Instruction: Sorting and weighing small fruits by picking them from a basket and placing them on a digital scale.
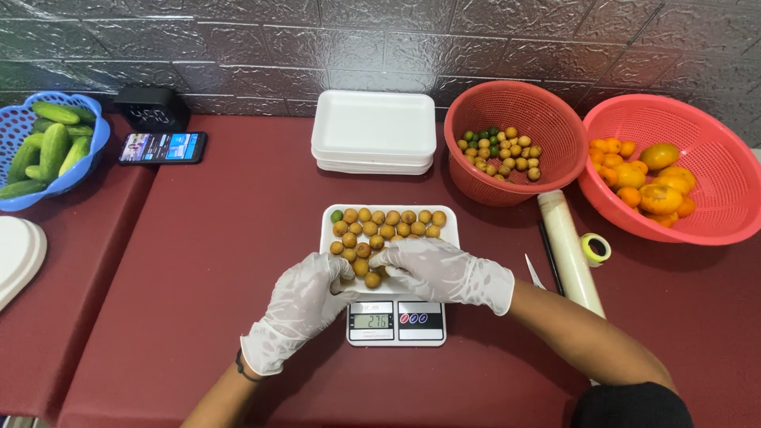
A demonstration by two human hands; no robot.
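A white foam tray (444,218) of small round tan fruits (386,224) sits on a digital kitchen scale (395,321), the landmark here, on the dark red table (206,261). Both gloved hands rest over the tray's near edge, just above the scale's display. The left hand (305,305) curls around fruits at the near left corner; the right hand (436,269) seems to pinch one fruit, though its fingertips hide it. Behind the scale lie stacked empty trays (374,131); behind and to its right, a red basket (547,119) of similar fruits.
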